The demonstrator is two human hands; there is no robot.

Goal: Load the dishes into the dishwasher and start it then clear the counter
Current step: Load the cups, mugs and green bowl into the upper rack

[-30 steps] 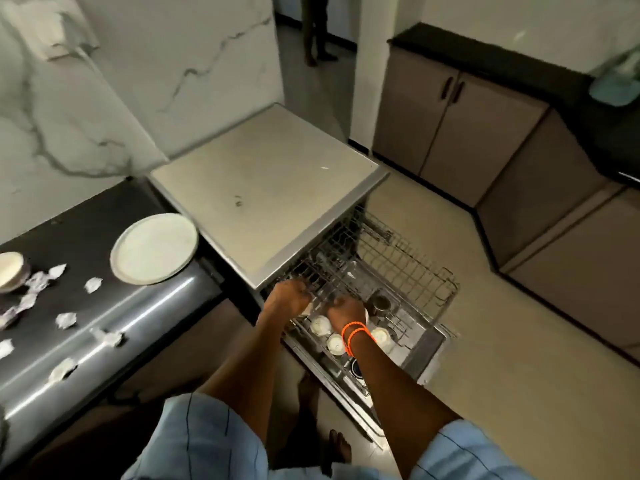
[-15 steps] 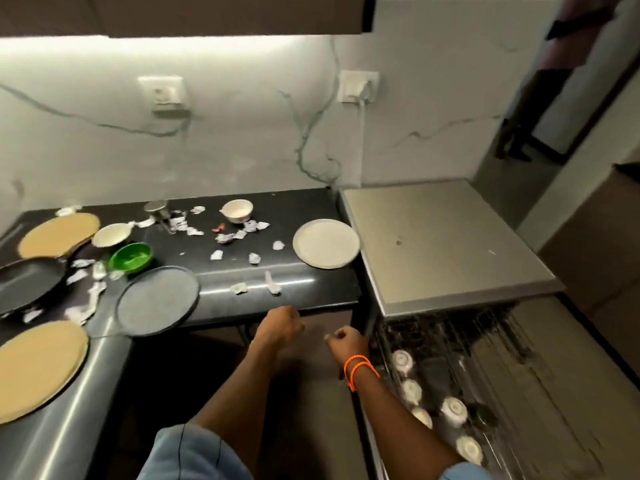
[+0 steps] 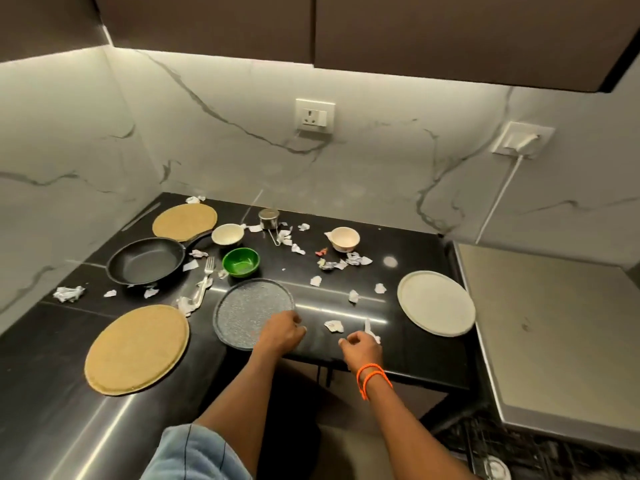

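**Back at the counter for the next dish**

Head view: the step in hand looks like fetching another dish for the dishwasher. The left hand (image 3: 279, 332) reaches over the near right edge of the speckled grey plate (image 3: 249, 311), fingers curled down at its rim; whether that grip has closed on the plate I cannot tell. The right hand (image 3: 362, 348) hovers just beside a paper scrap (image 3: 368, 328) at the front of the counter (image 3: 415, 355), fingers loosely curled, holding nothing I can make out. Still on the counter are the white plate (image 3: 436, 303), green bowl (image 3: 240, 262), two cream bowls, a frying pan (image 3: 145, 260), a fork (image 3: 207, 271), a steel cup and two round mats.

The next move likely calls for lifting the grey plate by its rim and carrying it right, to the rack.

The dishwasher rack (image 3: 519, 455) is cut off at the lower right corner, dark and blurred; its free slots cannot be read. The left fingertips are hidden behind the knuckles.
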